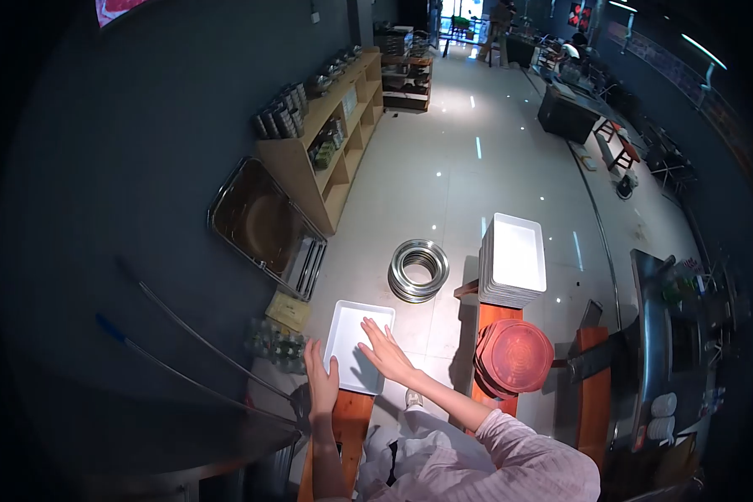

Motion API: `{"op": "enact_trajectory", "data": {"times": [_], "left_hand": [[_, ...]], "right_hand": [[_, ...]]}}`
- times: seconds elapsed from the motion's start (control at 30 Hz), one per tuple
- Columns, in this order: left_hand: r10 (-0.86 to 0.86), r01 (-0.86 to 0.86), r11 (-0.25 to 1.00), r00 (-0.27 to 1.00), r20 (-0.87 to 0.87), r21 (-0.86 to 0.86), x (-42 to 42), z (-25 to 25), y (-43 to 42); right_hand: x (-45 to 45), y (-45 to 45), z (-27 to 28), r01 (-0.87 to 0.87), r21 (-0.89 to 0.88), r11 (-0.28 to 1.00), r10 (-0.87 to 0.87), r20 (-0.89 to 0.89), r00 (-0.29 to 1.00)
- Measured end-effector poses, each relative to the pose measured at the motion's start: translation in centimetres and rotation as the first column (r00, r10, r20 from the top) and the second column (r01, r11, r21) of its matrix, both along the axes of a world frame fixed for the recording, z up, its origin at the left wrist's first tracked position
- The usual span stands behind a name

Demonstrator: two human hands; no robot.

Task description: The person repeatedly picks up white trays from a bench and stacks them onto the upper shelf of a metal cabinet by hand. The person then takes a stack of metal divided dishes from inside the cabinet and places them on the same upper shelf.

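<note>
A shallow white rectangular tray [351, 368] lies on the end of a wooden bench [351, 418] in front of me. My left hand [323, 381] is at the tray's left side, fingers stretched out and pointing away from me; whether it touches the rim I cannot tell. Over the tray's right half, my right hand [385, 351] is spread with its palm down, and a shadow falls on the tray beside it. Neither hand grips anything. To the right, a tall stack of similar white trays [517, 255] rests on a second bench.
Red-brown round pieces [514, 356] are piled on the right bench [484, 393]. Stacked metal rings [418, 269] sit on the tiled floor ahead. Left are a wooden shelf [335, 125], a framed panel [263, 217] and bottles [276, 345]. A dark counter [653, 335] stands far right.
</note>
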State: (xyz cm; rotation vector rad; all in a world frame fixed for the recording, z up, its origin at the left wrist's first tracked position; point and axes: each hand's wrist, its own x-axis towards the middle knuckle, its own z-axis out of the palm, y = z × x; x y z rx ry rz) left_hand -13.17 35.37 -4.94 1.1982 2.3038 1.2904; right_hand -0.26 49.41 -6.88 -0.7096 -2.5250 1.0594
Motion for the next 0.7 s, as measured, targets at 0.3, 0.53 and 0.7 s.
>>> {"op": "enact_trajectory", "data": {"times": [0.3,0.53,0.7], "left_hand": [[0.028,-0.034,0.994,0.998,-0.054,-0.101,-3.2,-9.6,3.4],[0.1,-0.066,0.968,0.987,0.128,-0.243,-5.5,-19.4,3.5],[0.181,-0.117,0.938,0.968,0.173,-0.328,-7.4,-25.7,2.5]], "right_hand": [[-1.5,3.8,-8.0,0.016,-0.181,0.983,0.007,0.123,0.992],[-1.9,2.9,-17.7,0.15,-0.259,0.954,-0.082,0.255,0.963],[-1.6,1.2,-25.4,0.377,-0.291,0.88,-0.261,0.368,0.892]]}}
